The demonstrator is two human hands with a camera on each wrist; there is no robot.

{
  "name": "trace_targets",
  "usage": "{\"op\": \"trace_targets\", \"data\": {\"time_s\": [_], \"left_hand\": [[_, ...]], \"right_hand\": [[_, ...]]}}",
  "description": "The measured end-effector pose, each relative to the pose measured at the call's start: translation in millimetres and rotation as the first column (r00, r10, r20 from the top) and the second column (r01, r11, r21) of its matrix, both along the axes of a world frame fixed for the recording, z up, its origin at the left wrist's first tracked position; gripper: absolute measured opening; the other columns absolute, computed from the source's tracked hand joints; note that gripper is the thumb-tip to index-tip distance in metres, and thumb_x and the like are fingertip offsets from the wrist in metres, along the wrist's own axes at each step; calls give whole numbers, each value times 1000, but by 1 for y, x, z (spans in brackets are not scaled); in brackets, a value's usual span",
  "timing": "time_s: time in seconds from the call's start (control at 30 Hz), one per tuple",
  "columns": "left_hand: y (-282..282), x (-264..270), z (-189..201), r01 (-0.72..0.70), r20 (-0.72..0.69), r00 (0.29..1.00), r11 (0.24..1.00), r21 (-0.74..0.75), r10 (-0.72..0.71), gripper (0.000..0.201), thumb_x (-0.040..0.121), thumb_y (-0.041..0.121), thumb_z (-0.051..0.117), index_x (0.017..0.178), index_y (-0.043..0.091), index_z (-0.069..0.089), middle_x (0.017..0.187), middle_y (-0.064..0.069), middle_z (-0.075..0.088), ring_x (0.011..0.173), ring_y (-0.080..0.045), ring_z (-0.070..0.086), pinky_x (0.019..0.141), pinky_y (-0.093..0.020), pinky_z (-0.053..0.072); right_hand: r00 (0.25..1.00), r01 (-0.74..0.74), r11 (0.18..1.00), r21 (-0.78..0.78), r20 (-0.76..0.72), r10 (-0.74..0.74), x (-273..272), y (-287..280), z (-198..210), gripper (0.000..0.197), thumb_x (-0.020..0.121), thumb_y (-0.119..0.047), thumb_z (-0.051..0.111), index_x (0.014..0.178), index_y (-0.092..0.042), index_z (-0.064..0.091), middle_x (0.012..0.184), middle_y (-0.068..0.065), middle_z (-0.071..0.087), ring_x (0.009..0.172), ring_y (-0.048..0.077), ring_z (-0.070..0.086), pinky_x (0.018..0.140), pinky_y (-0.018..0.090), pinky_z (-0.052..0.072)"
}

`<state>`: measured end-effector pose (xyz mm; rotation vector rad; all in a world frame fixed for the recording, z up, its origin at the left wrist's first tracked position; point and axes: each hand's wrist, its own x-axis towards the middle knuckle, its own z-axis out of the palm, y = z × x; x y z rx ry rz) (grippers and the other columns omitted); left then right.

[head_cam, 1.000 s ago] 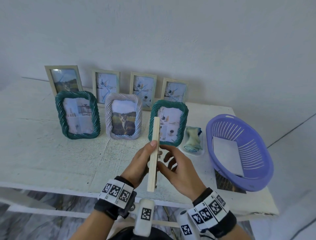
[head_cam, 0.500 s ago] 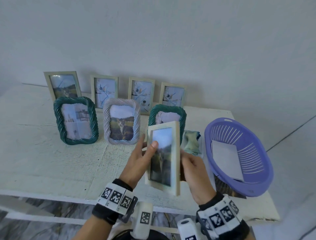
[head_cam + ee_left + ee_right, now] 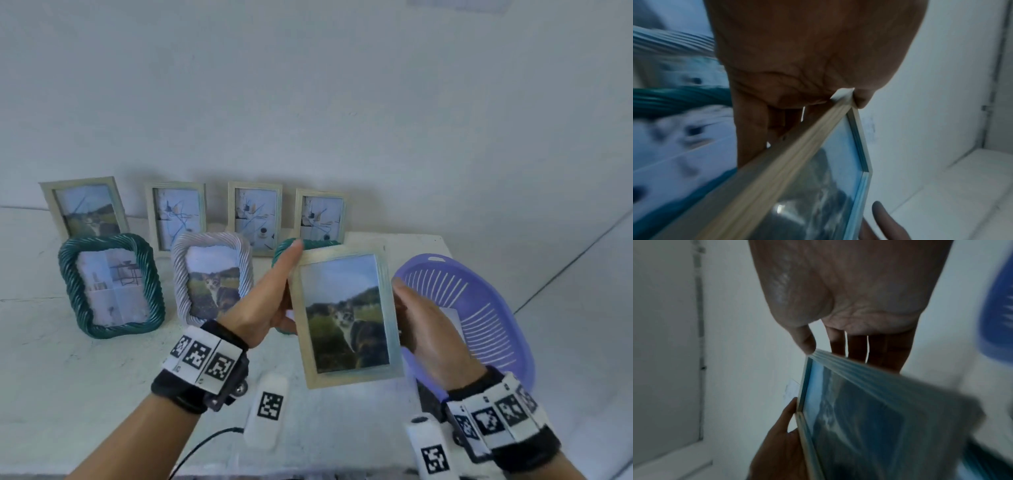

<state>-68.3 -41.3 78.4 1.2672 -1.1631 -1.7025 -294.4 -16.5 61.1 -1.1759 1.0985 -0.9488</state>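
A person is holding a pale wooden frame (image 3: pixel 346 315) upright in the air, low over a white surface (image 3: pixel 68 377), with its cat photo facing them. The left hand (image 3: pixel 267 298) is pinching the left edge, with the thumb on the front near the top corner and the fingers behind. The right hand (image 3: pixel 424 329) is pinching the right edge, fingers behind. Both grips are grasping the frame.

It is looking light and stiff, being thin and flat with ribbed moulding and square corners. The glossy pane is catching light, so it is likely smooth, slippery and breakable. The wooden edges are looking like the safest hold.

Behind it, a green rope-twist frame (image 3: pixel 109 284) and a grey one (image 3: pixel 212 277) are standing. Plain frames (image 3: pixel 255 219) are standing by the wall. A lilac slotted plastic basket (image 3: pixel 489 308) is sitting to the right.
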Motion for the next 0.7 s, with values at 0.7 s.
{"op": "trace_targets", "data": {"time_s": [0.7], "left_hand": [[-281, -91, 80, 586, 794, 600, 731, -350, -100, 28, 93, 39, 60, 110, 17, 65, 90, -2, 73, 80, -11, 71, 71, -31, 60]], "right_hand": [[811, 68, 892, -447, -496, -311, -108, -256, 55, 18, 95, -10, 58, 102, -26, 61, 85, 21, 68, 88, 36, 67, 74, 49, 60]]}}
